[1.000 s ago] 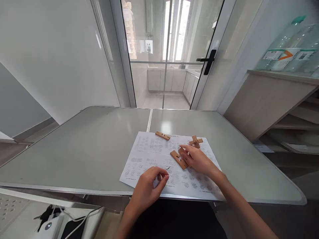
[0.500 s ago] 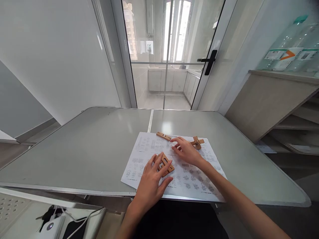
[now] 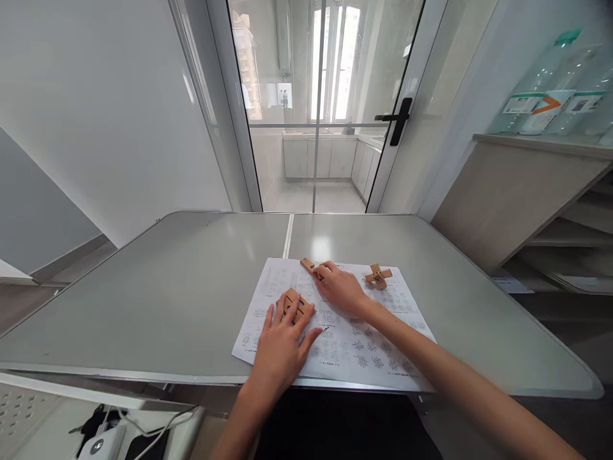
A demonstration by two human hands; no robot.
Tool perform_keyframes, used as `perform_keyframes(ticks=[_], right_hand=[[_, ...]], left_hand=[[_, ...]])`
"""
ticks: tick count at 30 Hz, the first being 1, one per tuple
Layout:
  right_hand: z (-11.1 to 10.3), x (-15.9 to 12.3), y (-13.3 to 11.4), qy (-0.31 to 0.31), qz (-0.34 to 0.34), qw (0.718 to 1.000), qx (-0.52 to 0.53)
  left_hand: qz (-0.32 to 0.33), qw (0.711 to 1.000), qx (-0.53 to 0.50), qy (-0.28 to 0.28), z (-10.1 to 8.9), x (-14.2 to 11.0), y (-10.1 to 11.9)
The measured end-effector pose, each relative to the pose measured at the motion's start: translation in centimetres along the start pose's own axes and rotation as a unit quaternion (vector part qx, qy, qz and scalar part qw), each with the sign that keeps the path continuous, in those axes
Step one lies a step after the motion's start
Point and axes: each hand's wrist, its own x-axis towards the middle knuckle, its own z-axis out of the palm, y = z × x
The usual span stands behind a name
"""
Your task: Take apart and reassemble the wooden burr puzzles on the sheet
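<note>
My left hand [image 3: 282,342] lies with its fingers spread over flat wooden puzzle pieces [image 3: 293,296] side by side on a printed sheet [image 3: 301,358]. Its fingers cover part of them, so I cannot tell where each one ends. Near the sheet's far edge, my right hand [image 3: 342,291] has its fingers closed around the near end of a slim wooden puzzle piece [image 3: 307,262]. The fingers hide that end. To the right of that hand, a cross of interlocked wooden pieces [image 3: 378,276] sits on the paper, touched by neither hand.
The sheet lies on a grey folding table [image 3: 158,294] with a seam down its middle. Large plastic bottles [image 3: 541,105] stand on a shelf at right. At lower left, a white device [image 3: 101,442] and cables lie on a lower surface. A glass door [image 3: 292,166] is behind the table.
My right hand has moved left onto the slim wooden piece and closed on it. My left hand has shifted slightly left, and the flat pieces under it have moved left too.
</note>
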Motion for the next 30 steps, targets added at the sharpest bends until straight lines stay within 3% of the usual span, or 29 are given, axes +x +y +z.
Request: perform_keyframes(ticks=[8,15,22,30], right_hand=[[0.3,-0.6,-0.7,0.006,-0.051,0.999,0.009],[1.4,-0.1,-0.8,0.003,-0.115,0.993,0.036],[2.1,0.4,-1.0,0.016,-0.152,0.987,0.040],[2.0,0.1,-1.0,0.054,-0.110,0.988,0.096]], left_hand=[[-0.054,0.995,0.021,-0.081,-1.5,3.0,-5.1],[-0.027,0.999,-0.004,-0.046,0.1,4.6,-9.1],[-0.018,0.999,-0.027,-0.009,0.7,4.2,-9.2],[-0.048,0.995,-0.085,0.034,1.0,3.7,-9.2]])
